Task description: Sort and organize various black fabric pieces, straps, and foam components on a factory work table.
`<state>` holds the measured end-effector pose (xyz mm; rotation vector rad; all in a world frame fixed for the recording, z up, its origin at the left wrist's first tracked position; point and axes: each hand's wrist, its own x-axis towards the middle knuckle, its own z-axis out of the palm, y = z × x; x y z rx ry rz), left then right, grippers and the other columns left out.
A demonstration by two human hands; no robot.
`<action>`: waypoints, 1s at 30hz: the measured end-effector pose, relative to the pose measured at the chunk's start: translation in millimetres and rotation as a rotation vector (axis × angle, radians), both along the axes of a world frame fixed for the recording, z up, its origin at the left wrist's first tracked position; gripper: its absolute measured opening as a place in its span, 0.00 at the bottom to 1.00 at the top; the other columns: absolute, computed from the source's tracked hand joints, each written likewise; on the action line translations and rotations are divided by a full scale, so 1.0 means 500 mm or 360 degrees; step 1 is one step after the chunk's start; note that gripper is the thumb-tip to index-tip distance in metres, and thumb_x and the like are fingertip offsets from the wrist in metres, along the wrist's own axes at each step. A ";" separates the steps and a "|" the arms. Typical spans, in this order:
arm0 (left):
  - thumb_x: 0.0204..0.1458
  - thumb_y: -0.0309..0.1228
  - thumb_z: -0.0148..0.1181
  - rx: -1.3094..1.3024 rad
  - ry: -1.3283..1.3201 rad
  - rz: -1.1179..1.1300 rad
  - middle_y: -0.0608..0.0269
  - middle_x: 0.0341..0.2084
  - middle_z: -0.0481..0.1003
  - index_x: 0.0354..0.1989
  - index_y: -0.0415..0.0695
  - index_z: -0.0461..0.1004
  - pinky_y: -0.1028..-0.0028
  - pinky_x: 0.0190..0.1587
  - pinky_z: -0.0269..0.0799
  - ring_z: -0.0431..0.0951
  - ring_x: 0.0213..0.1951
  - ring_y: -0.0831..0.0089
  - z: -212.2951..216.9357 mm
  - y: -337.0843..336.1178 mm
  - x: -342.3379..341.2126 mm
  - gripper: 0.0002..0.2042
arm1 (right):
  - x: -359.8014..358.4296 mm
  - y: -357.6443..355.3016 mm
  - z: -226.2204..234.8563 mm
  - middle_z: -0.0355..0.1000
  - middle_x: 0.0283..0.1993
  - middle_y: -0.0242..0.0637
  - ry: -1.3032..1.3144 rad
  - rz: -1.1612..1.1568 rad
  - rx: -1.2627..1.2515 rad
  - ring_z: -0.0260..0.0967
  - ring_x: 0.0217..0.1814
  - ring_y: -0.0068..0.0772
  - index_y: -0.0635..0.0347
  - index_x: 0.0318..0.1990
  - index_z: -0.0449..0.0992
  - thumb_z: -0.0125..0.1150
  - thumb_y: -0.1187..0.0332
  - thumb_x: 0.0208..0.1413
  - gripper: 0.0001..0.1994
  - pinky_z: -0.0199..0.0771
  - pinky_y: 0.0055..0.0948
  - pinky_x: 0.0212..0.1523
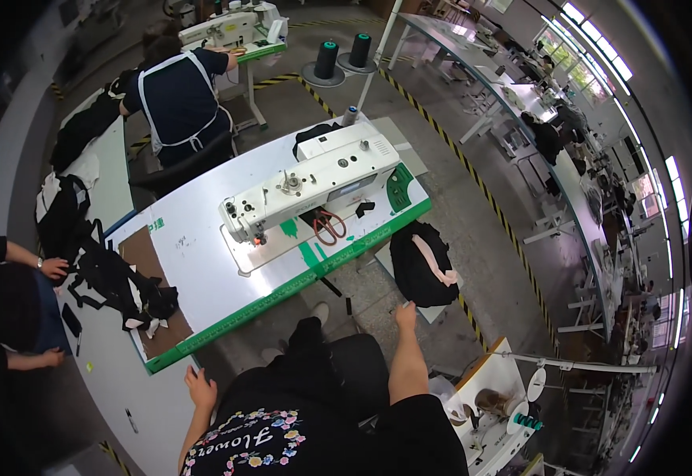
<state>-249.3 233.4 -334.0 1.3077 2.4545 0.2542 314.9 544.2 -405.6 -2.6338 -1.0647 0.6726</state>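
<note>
My left hand is low beside the green front edge of the sewing table, fingers apart and holding nothing. My right hand reaches forward to the near edge of a bundle of black fabric, which has a pale pink strip on top. Its fingers look curled together; what they hold, if anything, is too small to make out. Ahead of me stands a white sewing machine. Orange-handled scissors lie under its arm, near a small black scrap.
Black garments are heaped at the left on brown cardboard. A co-worker stands at the far left, a hand by the heap; another person sits ahead. A machine stand with a green spool is at my right.
</note>
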 end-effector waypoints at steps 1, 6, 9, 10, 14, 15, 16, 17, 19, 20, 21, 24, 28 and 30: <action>0.41 0.25 0.60 0.0028 -0.0058 -0.0067 0.44 0.60 0.54 0.48 0.41 0.69 0.59 0.59 0.59 0.55 0.60 0.47 -0.005 0.030 0.006 0.21 | 0.072 -0.031 -0.044 0.71 0.46 0.57 -0.0071 0.0295 -0.0035 0.71 0.48 0.54 0.66 0.59 0.59 0.52 0.63 0.53 0.27 0.70 0.45 0.49; 0.41 0.24 0.59 0.0049 0.0003 -0.0014 0.43 0.61 0.54 0.45 0.39 0.70 0.58 0.60 0.58 0.55 0.61 0.47 -0.017 0.015 0.004 0.19 | -0.112 -0.120 -0.128 0.76 0.25 0.44 0.0828 0.0381 -0.0316 0.71 0.16 0.32 0.64 0.47 0.72 0.47 0.65 0.58 0.15 0.71 0.30 0.19; 0.40 0.23 0.58 0.0120 0.0070 0.0009 0.43 0.61 0.54 0.44 0.39 0.70 0.58 0.61 0.57 0.55 0.61 0.47 -0.037 0.002 0.007 0.18 | -0.206 -0.182 -0.145 0.76 0.27 0.41 0.1223 0.0334 -0.0657 0.72 0.18 0.29 0.61 0.48 0.72 0.49 0.62 0.58 0.15 0.66 0.25 0.16; 0.39 0.21 0.57 0.0195 0.0073 -0.0011 0.44 0.60 0.56 0.44 0.40 0.70 0.57 0.61 0.56 0.57 0.60 0.47 -0.032 0.007 0.017 0.19 | -0.213 -0.199 -0.147 0.76 0.29 0.41 0.1297 0.0391 -0.0789 0.72 0.19 0.29 0.60 0.48 0.71 0.50 0.62 0.57 0.16 0.66 0.24 0.16; 0.38 0.19 0.55 0.0239 -0.0116 -0.0361 0.50 0.53 0.65 0.42 0.41 0.71 0.58 0.57 0.61 0.64 0.55 0.50 0.007 0.063 0.071 0.18 | -0.163 -0.225 -0.141 0.76 0.29 0.41 0.1309 0.0413 -0.0896 0.73 0.21 0.29 0.59 0.47 0.73 0.51 0.61 0.57 0.15 0.68 0.25 0.17; 0.39 0.20 0.54 0.0160 -0.0245 -0.0414 0.52 0.50 0.68 0.41 0.41 0.72 0.60 0.54 0.64 0.66 0.53 0.52 -0.002 0.072 0.077 0.16 | -0.138 -0.213 -0.138 0.75 0.29 0.41 0.1258 0.0397 -0.0877 0.73 0.21 0.29 0.60 0.47 0.73 0.51 0.61 0.57 0.15 0.68 0.25 0.18; 0.40 0.20 0.54 0.0087 -0.0401 -0.0506 0.53 0.47 0.70 0.40 0.42 0.72 0.62 0.51 0.66 0.69 0.51 0.54 -0.022 0.100 0.093 0.15 | -0.085 -0.206 -0.144 0.76 0.30 0.41 0.1140 0.0360 -0.0803 0.73 0.22 0.28 0.60 0.47 0.73 0.52 0.61 0.57 0.15 0.67 0.25 0.18; 0.43 0.23 0.53 -0.0069 -0.0492 -0.0469 0.54 0.39 0.75 0.39 0.43 0.74 0.64 0.44 0.71 0.74 0.43 0.57 -0.042 0.126 0.117 0.13 | -0.029 -0.193 -0.150 0.76 0.30 0.40 0.1014 0.0368 -0.0688 0.74 0.24 0.30 0.61 0.47 0.74 0.52 0.58 0.57 0.17 0.70 0.29 0.23; 0.47 0.27 0.52 -0.0292 -0.0642 -0.0386 0.52 0.32 0.76 0.39 0.44 0.75 0.63 0.39 0.72 0.77 0.36 0.57 -0.060 0.151 0.148 0.11 | -0.004 -0.122 -0.121 0.74 0.36 0.48 0.0475 0.0524 -0.0274 0.73 0.36 0.47 0.64 0.45 0.74 0.51 0.58 0.55 0.18 0.71 0.41 0.38; 0.49 0.31 0.52 -0.0350 -0.0702 -0.0436 0.51 0.29 0.76 0.39 0.46 0.77 0.62 0.38 0.73 0.77 0.33 0.55 -0.072 0.172 0.167 0.11 | 0.022 -0.082 -0.106 0.73 0.42 0.54 0.0267 0.0473 -0.0052 0.71 0.45 0.53 0.65 0.43 0.75 0.51 0.58 0.54 0.18 0.70 0.44 0.45; 0.49 0.31 0.52 -0.0358 -0.0711 -0.0458 0.51 0.29 0.76 0.39 0.46 0.77 0.62 0.38 0.73 0.77 0.33 0.55 -0.087 0.209 0.197 0.11 | 0.079 -0.049 -0.099 0.71 0.45 0.53 0.0091 0.0456 0.0069 0.69 0.47 0.53 0.63 0.47 0.73 0.52 0.60 0.54 0.18 0.70 0.44 0.46; 0.50 0.36 0.52 -0.0575 -0.0789 -0.0612 0.51 0.32 0.77 0.40 0.48 0.77 0.61 0.40 0.73 0.77 0.36 0.55 -0.142 0.282 0.258 0.12 | 0.138 0.101 -0.047 0.67 0.51 0.46 -0.0296 0.0409 0.0439 0.65 0.51 0.52 0.57 0.53 0.70 0.54 0.63 0.54 0.18 0.68 0.43 0.47; 0.52 0.38 0.50 -0.0759 -0.0743 -0.0782 0.51 0.35 0.77 0.41 0.49 0.76 0.59 0.42 0.72 0.77 0.40 0.53 -0.151 0.475 0.415 0.13 | 0.252 0.241 -0.035 0.62 0.59 0.43 -0.0715 0.0571 0.0613 0.59 0.60 0.48 0.53 0.54 0.69 0.56 0.65 0.54 0.19 0.60 0.45 0.56; 0.52 0.39 0.50 -0.0811 -0.0843 -0.0816 0.51 0.36 0.77 0.41 0.48 0.76 0.59 0.43 0.72 0.77 0.40 0.53 -0.187 0.565 0.498 0.13 | 0.294 0.289 -0.055 0.56 0.65 0.43 -0.0736 0.0614 0.0488 0.52 0.65 0.52 0.46 0.59 0.66 0.55 0.59 0.55 0.23 0.50 0.55 0.61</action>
